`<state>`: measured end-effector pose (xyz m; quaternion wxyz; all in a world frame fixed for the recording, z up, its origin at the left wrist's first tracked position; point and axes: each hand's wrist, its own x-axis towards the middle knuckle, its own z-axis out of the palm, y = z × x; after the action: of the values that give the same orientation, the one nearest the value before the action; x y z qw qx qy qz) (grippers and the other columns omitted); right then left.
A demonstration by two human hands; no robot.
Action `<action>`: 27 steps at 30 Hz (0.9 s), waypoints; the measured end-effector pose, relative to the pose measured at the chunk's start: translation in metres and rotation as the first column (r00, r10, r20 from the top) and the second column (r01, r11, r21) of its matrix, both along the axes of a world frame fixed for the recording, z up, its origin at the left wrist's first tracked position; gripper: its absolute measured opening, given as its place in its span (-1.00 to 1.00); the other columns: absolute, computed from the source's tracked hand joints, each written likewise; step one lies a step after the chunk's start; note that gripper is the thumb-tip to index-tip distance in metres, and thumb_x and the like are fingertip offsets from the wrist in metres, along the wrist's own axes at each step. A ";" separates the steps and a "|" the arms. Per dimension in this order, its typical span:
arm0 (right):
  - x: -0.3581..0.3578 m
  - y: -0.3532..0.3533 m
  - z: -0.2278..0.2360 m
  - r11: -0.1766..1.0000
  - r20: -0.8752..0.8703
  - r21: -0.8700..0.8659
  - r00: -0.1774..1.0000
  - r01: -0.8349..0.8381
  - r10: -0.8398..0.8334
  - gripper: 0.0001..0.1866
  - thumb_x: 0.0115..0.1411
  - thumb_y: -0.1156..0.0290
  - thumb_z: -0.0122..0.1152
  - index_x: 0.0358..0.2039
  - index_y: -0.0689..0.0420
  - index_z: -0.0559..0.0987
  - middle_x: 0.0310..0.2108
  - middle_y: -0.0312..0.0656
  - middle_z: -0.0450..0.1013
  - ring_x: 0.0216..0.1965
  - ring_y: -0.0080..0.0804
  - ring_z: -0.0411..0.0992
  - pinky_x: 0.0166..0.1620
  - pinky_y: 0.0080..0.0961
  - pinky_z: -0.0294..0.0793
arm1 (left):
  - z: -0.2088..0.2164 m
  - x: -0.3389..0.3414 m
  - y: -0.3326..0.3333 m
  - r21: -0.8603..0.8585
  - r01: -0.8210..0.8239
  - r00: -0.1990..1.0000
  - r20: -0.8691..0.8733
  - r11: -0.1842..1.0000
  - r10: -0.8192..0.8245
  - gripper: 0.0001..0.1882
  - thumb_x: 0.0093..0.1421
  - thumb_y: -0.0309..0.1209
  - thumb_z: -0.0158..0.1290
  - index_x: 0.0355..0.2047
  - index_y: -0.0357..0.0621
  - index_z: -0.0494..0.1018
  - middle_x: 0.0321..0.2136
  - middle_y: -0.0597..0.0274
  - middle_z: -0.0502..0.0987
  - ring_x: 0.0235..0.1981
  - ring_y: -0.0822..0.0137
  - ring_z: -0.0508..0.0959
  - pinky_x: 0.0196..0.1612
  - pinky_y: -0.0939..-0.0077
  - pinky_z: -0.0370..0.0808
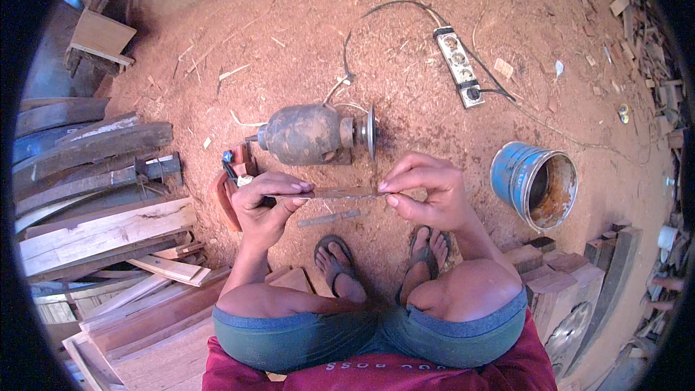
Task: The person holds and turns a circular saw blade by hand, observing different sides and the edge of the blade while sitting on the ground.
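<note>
I squat on a sawdust floor with a long flat metal blade (340,192) held level in front of me. My left hand (264,203) grips its left end. My right hand (427,192) pinches its right end between thumb and fingers. Just beyond the blade lies a dusty electric motor (308,134) with a grinding disc (371,131) on its shaft. A second narrow metal strip (329,219) lies on the ground under the blade, above my sandalled feet (337,264).
A blue metal bucket (534,185) lies tipped at the right. A white power strip (459,66) with cables is further out. Planks and timber (108,224) are stacked at the left, wood blocks (572,275) at the lower right. A red-handled tool (235,174) sits by the motor.
</note>
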<state>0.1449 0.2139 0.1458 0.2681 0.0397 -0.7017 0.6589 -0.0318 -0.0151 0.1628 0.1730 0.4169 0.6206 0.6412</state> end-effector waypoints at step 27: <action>0.012 -0.022 -0.068 0.940 0.504 -0.224 0.856 0.256 -0.113 -0.86 0.19 0.48 0.31 -0.28 0.28 0.62 -0.40 -0.29 0.55 -0.37 -0.67 0.45 -0.33 -0.68 0.42 | -0.059 0.013 0.014 -0.421 -0.056 0.952 0.250 0.905 0.176 -0.78 0.18 -0.46 0.24 -0.20 -0.32 0.57 -0.36 0.27 0.63 -0.36 0.51 0.56 -0.26 0.56 0.51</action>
<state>0.1567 0.1919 0.0776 0.1496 -0.2333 -0.6451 0.7121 -0.0189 -0.0010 0.1040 0.3043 0.2375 0.7337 0.5592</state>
